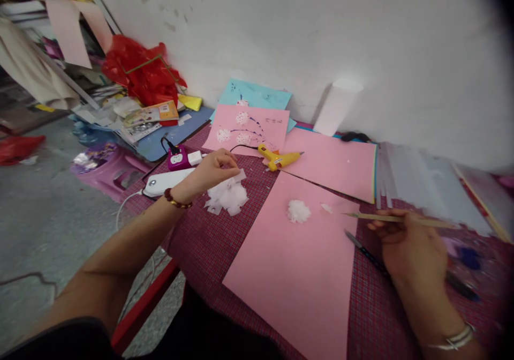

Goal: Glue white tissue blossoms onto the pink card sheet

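My left hand (219,168) pinches a small white paper square (241,175) above a loose pile of white paper squares (227,196). In my right hand (413,247) is a thin wooden stick (385,217), its pointed tip aimed left over the edge of a large pink sheet (299,269). A round white paper puff (298,211) sits on that sheet, with a small white scrap (326,208) to its right. A dark pen-like tool (363,249) lies partly under my right hand, its tip on the sheet's right edge.
A yellow glue gun (279,157) lies beyond the sheet. Behind it are a pink picture with white puffs (261,121) and a pink paper stack (333,162). A purple plug adapter (177,159) and a white power strip (166,181) lie at left. Clear plastic sheets (433,183) are at right.
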`<action>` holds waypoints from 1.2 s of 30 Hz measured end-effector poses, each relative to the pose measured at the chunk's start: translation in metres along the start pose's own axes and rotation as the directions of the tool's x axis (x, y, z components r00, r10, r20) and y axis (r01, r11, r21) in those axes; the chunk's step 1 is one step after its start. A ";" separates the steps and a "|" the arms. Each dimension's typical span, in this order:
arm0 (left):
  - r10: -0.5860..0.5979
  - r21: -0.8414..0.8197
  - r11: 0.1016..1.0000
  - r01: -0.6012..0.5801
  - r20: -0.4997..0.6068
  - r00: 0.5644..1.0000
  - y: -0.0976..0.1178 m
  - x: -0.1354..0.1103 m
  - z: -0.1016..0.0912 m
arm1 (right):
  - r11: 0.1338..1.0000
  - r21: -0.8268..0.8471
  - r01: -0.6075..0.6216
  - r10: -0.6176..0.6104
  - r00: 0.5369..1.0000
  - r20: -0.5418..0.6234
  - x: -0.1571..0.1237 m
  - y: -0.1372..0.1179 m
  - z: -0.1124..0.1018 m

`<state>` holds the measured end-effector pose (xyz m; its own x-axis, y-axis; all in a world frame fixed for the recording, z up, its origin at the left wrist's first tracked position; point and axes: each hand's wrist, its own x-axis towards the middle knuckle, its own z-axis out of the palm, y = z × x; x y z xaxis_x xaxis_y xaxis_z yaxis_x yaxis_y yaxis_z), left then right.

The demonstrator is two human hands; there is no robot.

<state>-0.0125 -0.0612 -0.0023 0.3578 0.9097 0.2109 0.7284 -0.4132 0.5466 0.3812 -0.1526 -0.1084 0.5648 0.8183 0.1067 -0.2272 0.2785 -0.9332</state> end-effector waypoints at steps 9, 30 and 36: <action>0.388 0.648 0.714 -0.266 -0.048 0.921 0.058 0.028 0.048 | 0.976 -0.138 0.171 -0.152 0.979 0.137 -0.033 -0.024 0.032; 0.126 -0.041 0.992 -0.119 0.230 0.965 0.105 0.068 0.144 | 0.668 -0.525 0.528 -0.244 0.821 0.515 -0.041 -0.024 0.038; 0.283 0.085 0.949 -0.302 0.189 0.940 0.104 0.058 0.159 | 0.725 -0.531 0.438 -0.194 0.870 0.452 -0.038 -0.021 0.035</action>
<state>0.1767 -0.0581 -0.0622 0.6529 0.7307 0.1995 0.6329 -0.6710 0.3862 0.3363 -0.1721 -0.0806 0.1768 0.8858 0.4290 0.5041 0.2929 -0.8125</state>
